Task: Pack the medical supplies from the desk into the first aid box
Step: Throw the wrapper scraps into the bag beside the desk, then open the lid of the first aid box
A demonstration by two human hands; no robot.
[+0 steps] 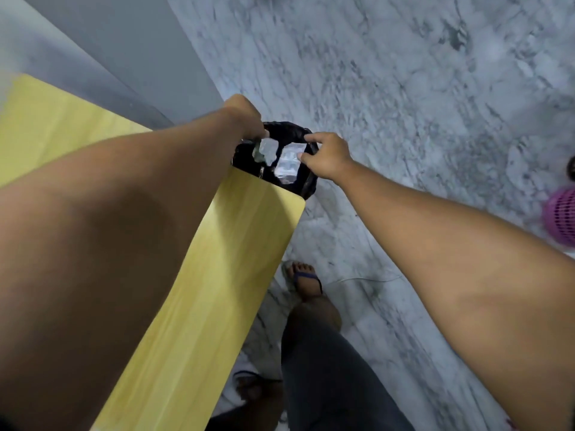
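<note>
Marble floor, grey-veined, runs beside a yellow desk [242, 244], with both hands over a black-lined bin [289, 130].
Head view: the bin stands at 12 o'clock off the desk's rounded corner. At the bin's 10 o'clock, the left hand [245, 119] pinches a crumpled clear wrapper [268, 149] hanging over the opening. At its 3 o'clock, the right hand [326, 157] has its index finger straight and its thumb touching a flat clear packet [287, 164]; whether it grips the packet cannot be told.

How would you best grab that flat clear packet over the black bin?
Grip its upper right corner, coming from the right: the clear packet is thin and flat, that corner lies at the right hand, and a crumpled wrapper crowds its left side.
</note>
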